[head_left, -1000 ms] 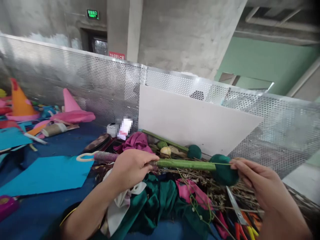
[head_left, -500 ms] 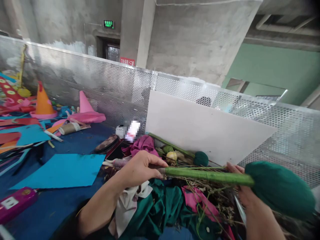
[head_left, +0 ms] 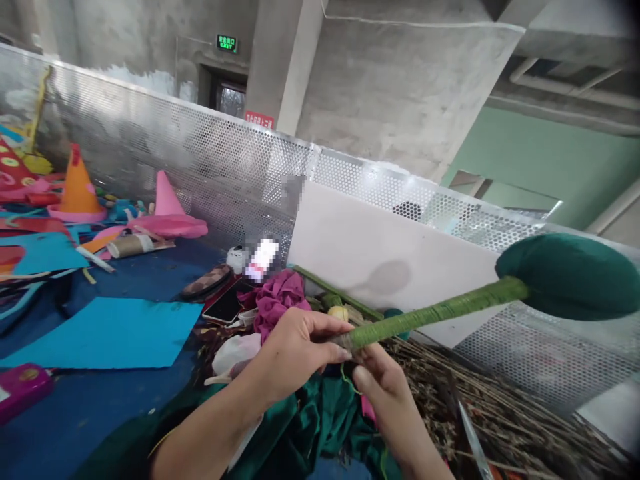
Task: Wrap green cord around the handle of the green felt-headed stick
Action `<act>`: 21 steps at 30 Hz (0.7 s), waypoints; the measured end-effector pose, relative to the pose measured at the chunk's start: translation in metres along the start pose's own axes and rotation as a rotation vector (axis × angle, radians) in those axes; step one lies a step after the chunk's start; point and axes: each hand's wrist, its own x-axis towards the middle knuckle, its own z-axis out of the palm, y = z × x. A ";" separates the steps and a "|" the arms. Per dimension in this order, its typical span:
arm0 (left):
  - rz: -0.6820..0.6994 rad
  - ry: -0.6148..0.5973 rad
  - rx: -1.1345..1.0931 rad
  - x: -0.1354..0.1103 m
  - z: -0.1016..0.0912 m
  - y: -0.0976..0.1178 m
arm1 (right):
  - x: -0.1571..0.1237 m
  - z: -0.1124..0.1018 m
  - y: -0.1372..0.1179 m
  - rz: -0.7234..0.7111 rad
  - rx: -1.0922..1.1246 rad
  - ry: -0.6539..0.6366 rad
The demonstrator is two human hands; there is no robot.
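My left hand [head_left: 300, 347] is closed round the lower end of a green-wrapped stick [head_left: 435, 312]. The stick slants up to the right and ends in a dark green cloth-covered ball [head_left: 567, 275] held in the air before the perforated screen. My right hand [head_left: 383, 383] sits just under the left, fingers pinched at the stick's base where a thin green thread hangs. Below both hands lie dark green cloth [head_left: 310, 427] and a magenta cloth bundle [head_left: 277, 300].
A white board [head_left: 400, 267] leans on the perforated metal screen [head_left: 175, 160]. Dry twigs [head_left: 490, 407] and a scissor blade [head_left: 470, 440] lie at right. A phone [head_left: 225, 303], blue paper sheet [head_left: 100, 333], pink cone hat [head_left: 167, 200] and orange cone hat [head_left: 75, 187] lie at left.
The stick's ball end swung up from level to high at the right. My right hand left the ball end and came in under my left hand at the stick's base.
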 end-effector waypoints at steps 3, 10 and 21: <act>-0.015 0.040 -0.016 0.001 -0.001 0.000 | -0.009 0.002 -0.004 0.002 -0.150 0.010; -0.025 0.078 0.003 0.002 0.006 0.000 | -0.016 0.011 -0.014 -0.484 0.082 0.236; -0.001 0.094 0.083 0.005 0.019 -0.013 | -0.027 0.035 0.006 -0.355 0.064 0.471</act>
